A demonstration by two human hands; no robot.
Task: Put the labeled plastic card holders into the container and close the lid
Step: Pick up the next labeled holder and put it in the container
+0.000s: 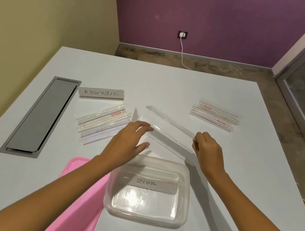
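My left grip (132, 135) and right grip (205, 146) pinched the ends of a clear card holder (173, 130) above the bench beyond the container (186, 199), where I judged its length might catch the rim.

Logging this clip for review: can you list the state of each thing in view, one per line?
Container: open, on the table.
ZEBRA holder: inside the container.
Pink lid: off, left of the container.
Clear holder: blurred, held at its ends above the table.
Left hand: holding one end.
Right hand: pinching the other end.
SUPERMAN holder: standing on the table.
Table hatch: shut.
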